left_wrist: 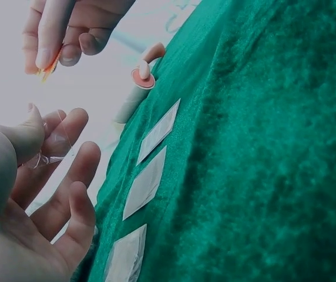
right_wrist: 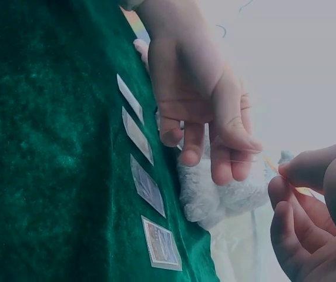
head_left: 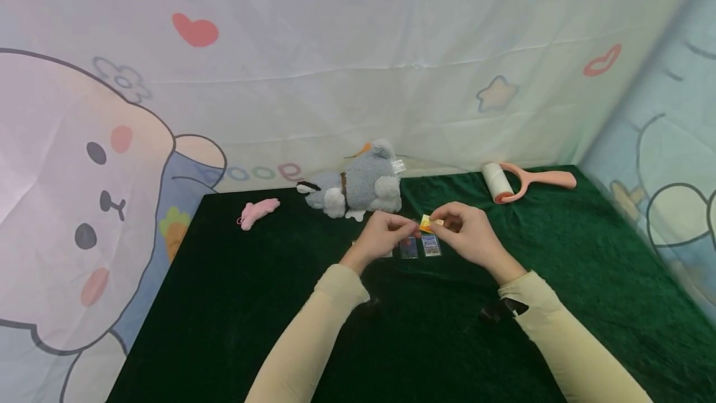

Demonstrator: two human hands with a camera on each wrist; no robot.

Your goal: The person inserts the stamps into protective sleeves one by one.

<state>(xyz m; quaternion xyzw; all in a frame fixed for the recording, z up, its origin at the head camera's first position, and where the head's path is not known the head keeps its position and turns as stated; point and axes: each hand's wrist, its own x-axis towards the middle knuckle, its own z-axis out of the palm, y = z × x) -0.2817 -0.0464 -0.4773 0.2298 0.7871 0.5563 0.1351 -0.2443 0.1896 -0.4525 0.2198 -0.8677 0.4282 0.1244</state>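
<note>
Pinched between thumb and fingers of my right hand [head_left: 470, 236] is a small yellow card [head_left: 427, 223], seen nearly edge-on in the left wrist view. Facing it, my left hand [head_left: 383, 236] holds a clear plastic card sleeve [left_wrist: 49, 158] between thumb and fingers, its other fingers loosely spread. Card and sleeve are close together above the cloth; whether they touch I cannot tell. Below the hands several sleeved cards lie in a row, among them a picture card [right_wrist: 162, 242] and a darker card [head_left: 409, 248]. My left hand partly hides the row in the head view.
Behind the hands a grey plush toy [head_left: 363, 182] lies against the printed backdrop. A small pink plush [head_left: 258, 213] is at the left, and a lint roller with a pink handle [head_left: 550, 179] lies at the back right. Green cloth [head_left: 252, 328] covers the table.
</note>
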